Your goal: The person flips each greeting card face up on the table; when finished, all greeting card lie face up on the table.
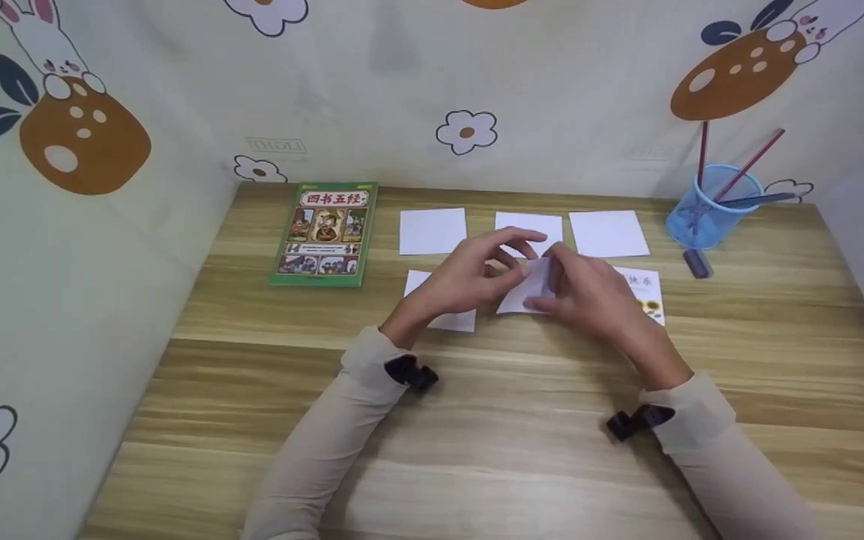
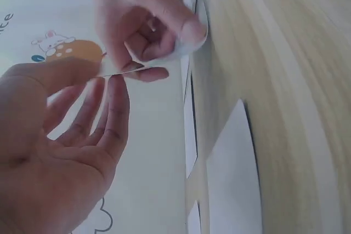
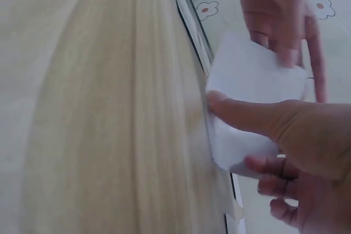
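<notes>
Over the front row of cards, both hands hold a white square card (image 1: 516,297). My left hand (image 1: 462,279) pinches its upper edge between thumb and fingertips, as the left wrist view shows with the card (image 2: 148,66) nearly edge-on. My right hand (image 1: 598,296) grips the right side, thumb laid across the white face of the card (image 3: 247,78) and fingers behind it. Under the left wrist lies a white card (image 1: 456,321), partly hidden. Beside the right hand is a card printed with sunflowers and characters (image 1: 649,285), partly covered by that hand.
Behind the hands lie three more white cards, at left (image 1: 433,232), middle (image 1: 522,220) and right (image 1: 609,233). A green-bordered book (image 1: 327,236) is at the left. A blue mesh cup (image 1: 706,221) with pencils stands back right, a small dark block (image 1: 697,264) before it.
</notes>
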A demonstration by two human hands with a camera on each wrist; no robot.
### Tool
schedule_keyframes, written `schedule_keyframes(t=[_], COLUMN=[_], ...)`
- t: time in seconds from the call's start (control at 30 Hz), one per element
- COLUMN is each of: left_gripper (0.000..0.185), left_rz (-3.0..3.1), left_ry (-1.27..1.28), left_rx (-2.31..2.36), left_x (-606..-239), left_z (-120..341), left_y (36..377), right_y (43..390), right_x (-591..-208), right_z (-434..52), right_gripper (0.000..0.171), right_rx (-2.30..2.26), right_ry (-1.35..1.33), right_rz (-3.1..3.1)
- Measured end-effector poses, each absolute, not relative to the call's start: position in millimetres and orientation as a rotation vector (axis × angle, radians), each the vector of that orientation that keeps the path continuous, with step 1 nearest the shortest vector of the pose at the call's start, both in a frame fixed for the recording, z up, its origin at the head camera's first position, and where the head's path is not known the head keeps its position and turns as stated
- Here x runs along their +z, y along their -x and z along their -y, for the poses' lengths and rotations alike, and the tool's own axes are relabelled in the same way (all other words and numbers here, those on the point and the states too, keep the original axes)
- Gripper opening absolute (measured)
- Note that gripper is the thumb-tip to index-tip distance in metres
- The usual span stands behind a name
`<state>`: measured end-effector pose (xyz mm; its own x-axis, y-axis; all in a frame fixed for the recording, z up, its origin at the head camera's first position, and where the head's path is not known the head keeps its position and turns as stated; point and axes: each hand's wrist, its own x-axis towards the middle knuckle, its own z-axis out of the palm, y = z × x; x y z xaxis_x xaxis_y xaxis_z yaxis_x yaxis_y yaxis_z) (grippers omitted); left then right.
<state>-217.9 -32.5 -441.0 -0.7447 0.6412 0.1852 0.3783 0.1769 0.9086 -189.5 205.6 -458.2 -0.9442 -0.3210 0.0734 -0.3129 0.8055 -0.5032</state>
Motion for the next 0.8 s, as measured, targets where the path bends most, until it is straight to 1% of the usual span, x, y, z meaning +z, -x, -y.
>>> schedule_keyframes(t=[0.07, 0.2, 0.4, 0.47, 0.57, 0.63, 0.67, 0.73, 0.8], left_gripper=[0.04, 0.038, 0.052, 0.057, 0.061, 0.061, 0.06, 0.057, 0.055], left_rz=[-2.178, -2.195, -2.382, -2.382, -2.381, -2.386, -2.382, -2.365, -2.351], left_ry=[-0.955, -0.942, -0.962, -0.934, -0.893, -0.863, -0.842, -0.788, -0.736], left_rx=[1.695, 1.772, 1.554, 1.504, 1.468, 1.473, 1.486, 1.52, 1.537], left_x=[-441.4, -443.8, -447.5, -448.7, -450.0, -450.4, -450.5, -450.5, -450.8], left_z=[31.5, 32.3, 37.1, 38.7, 40.5, 41.1, 41.3, 41.2, 41.0], left_y=[218.8, 221.5, 223.5, 223.8, 223.8, 224.0, 224.2, 224.7, 225.5], right_y=[191.5, 193.4, 192.5, 192.2, 192.2, 193.3, 194.0, 196.1, 198.5], right_x=[-457.8, -458.3, -457.9, -457.2, -456.3, -456.7, -456.6, -456.7, -457.2], right_z=[-207.5, -209.9, -208.4, -208.7, -210.4, -211.9, -212.7, -214.4, -216.3], right_gripper=[0.053, 0.054, 0.046, 0.053, 0.07, 0.076, 0.077, 0.07, 0.061], right_rx=[-0.986, -1.171, -1.336, -1.41, -1.47, -1.462, -1.449, -1.419, -1.398], right_ry=[0.558, 0.647, 0.758, 0.773, 0.743, 0.717, 0.703, 0.673, 0.634], right_rz=[-2.908, -2.713, -2.462, -2.399, -2.384, -2.442, -2.489, -2.602, -2.712])
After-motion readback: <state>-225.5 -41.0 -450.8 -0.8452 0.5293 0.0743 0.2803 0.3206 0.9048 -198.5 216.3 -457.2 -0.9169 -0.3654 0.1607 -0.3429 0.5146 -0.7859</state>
